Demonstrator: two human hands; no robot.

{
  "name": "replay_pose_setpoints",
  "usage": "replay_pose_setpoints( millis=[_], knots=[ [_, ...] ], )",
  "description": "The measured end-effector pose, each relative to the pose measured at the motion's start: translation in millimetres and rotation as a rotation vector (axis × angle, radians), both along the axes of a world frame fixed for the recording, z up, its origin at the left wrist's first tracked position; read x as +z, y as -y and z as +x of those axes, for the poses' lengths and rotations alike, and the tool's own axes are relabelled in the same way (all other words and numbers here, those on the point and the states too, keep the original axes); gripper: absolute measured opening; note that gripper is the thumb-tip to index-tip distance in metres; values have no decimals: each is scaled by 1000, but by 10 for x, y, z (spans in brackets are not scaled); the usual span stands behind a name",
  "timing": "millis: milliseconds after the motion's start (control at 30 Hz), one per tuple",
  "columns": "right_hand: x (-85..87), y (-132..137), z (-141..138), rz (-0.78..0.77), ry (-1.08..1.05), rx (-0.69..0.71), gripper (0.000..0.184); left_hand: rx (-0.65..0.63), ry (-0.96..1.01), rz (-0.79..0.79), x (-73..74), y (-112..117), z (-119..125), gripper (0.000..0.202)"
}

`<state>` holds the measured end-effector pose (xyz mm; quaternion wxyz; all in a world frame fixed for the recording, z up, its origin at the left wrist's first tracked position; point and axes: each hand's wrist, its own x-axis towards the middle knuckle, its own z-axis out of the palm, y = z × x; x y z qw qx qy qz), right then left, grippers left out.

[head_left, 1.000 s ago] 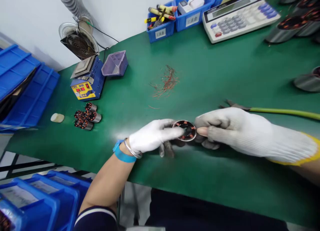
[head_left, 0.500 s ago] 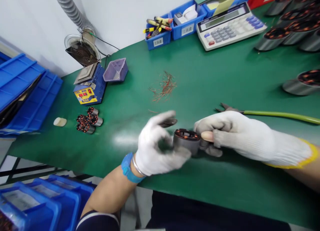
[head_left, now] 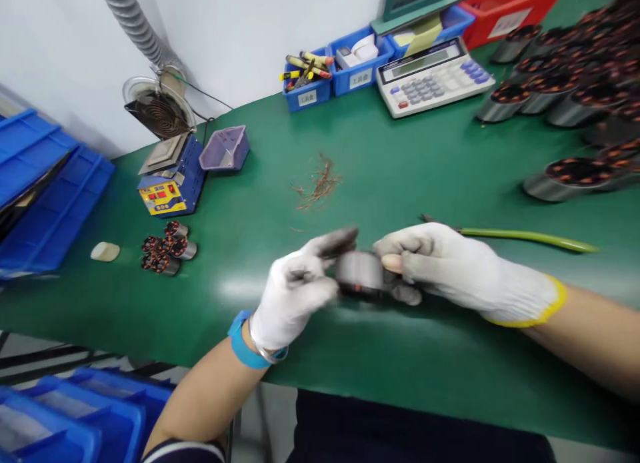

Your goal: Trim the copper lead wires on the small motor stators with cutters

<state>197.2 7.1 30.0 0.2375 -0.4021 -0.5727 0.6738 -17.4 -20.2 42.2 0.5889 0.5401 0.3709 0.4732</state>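
Note:
Both my hands wear white knit gloves and meet over the green table (head_left: 450, 149). Between them is a small grey metal stator ring (head_left: 359, 275) with copper windings, now turned so its grey side faces me. My right hand (head_left: 450, 266) pinches the ring's right side with thumb and fingers. My left hand (head_left: 300, 289) curls round its left side, fingertips on the top and bottom edge. The image is slightly smeared by motion.
Green-handled cutters (head_left: 520, 236) lie just behind my right hand. Copper wire scraps (head_left: 320, 183) sit mid-table, small wound stators (head_left: 165, 246) at left near a blue solder pot (head_left: 170, 183). Larger stators (head_left: 565, 176), a calculator (head_left: 430, 76) and blue bins (head_left: 350, 69) stand at the back.
The stator ring has been turned over between my hands, from its wound face up to its grey side showing. My left hand closed back round it. The view shifted.

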Motion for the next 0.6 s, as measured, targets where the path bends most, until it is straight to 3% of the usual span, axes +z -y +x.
replay_pose_setpoints(
  millis=[67, 100, 167, 233, 267, 333, 433, 500, 600],
  knots=[
    [29, 15, -9, 25, -15, 44, 52, 78, -64, -59, -17, -1, -7, 49],
    [40, 20, -4, 74, 7, 62, 48, 32, -113, -172, -27, -16, -9, 51],
    [51, 22, 18, 228, 101, 74, 40, -225, -205, -464, -36, -51, -5, 58],
    [47, 13, 42, 296, 176, 91, 36, -372, -180, -588, -13, -73, 0, 54],
    [42, 8, 48, 274, 187, 96, 36, -338, -115, -544, 9, -76, -1, 48],
    [30, 0, 49, 177, 173, 103, 37, -134, 94, -320, 60, -72, -13, 32],
    [23, 11, 33, 142, 143, 109, 39, 89, 272, -98, 89, -74, -35, 42],
    [31, 27, 27, 266, 212, 122, 39, 37, 95, -124, 51, -83, -27, 34],
    [40, 34, 22, 521, 375, 118, 37, -216, -406, -115, -57, -91, 23, 44]
  ],
)
